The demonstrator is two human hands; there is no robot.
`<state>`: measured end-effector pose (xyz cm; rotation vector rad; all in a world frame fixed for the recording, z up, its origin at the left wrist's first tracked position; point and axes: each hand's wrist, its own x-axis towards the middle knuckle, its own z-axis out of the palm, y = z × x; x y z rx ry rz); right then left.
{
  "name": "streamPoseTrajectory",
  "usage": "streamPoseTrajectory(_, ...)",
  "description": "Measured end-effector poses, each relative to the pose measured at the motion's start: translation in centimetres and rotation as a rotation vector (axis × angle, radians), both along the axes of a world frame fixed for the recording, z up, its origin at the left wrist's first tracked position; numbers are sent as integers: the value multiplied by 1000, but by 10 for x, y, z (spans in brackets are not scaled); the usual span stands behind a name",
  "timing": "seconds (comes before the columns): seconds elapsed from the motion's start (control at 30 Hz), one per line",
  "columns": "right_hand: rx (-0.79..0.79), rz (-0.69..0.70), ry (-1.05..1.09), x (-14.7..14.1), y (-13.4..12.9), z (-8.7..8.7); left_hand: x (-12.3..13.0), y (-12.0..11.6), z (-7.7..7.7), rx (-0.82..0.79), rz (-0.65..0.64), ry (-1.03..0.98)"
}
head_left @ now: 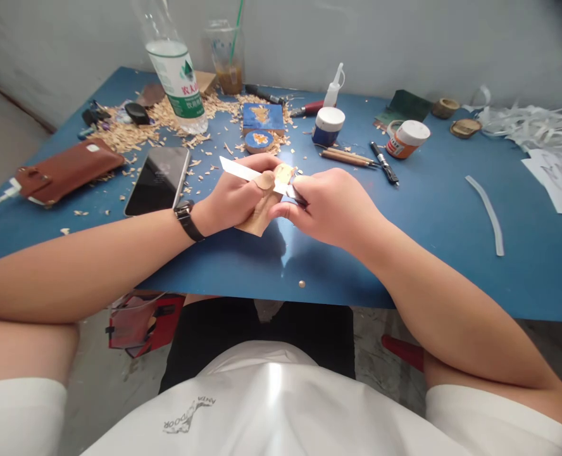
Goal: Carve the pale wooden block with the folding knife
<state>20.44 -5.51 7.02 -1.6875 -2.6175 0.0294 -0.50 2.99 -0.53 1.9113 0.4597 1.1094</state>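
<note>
My left hand (236, 196) grips a small pale piece of wood (262, 215) over the blue table (433, 209), its thumb pressed against the flat of a blade. My right hand (331, 206) is closed on a carving knife whose light blade (243, 170) points left across the top of the wood. A black watch (188, 218) sits on my left wrist. The knife's handle is hidden inside my right fist.
Wood shavings (133, 130) litter the back left around a water bottle (176, 69), a phone (159, 179) and a brown leather case (65, 170). Two blue resin-wood blocks (262, 117), paint jars (327, 125), a glue bottle (334, 85), hand tools (350, 156) and paper strips (528, 123) lie further back.
</note>
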Motion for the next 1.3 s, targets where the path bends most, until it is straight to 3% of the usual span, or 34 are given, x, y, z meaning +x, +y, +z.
streamPoseTrajectory(0.27,74,-163,97,-1,3,-18,5,2,-11,-116,94,-84)
streamPoseTrajectory(0.4,107,-204,112,2,4,-19,9,1,-11,-101,118,-114)
streamPoseTrajectory(0.53,45,-145,47,-1,1,-7,8,2,-7,-40,95,-94)
streamPoseTrajectory(0.63,-34,-30,2,-5,-4,2,5,2,-2,16,-9,-43)
streamPoseTrajectory(0.73,-49,-11,5,-6,-5,1,2,0,2,47,-74,3)
streamPoseTrajectory(1.03,37,-98,72,0,-2,-14,0,5,0,-58,-35,40)
streamPoseTrajectory(1.2,90,-185,76,0,0,-20,3,3,-8,-91,64,-87)
streamPoseTrajectory(1.3,171,-154,122,4,3,-26,8,0,-9,-78,97,-138)
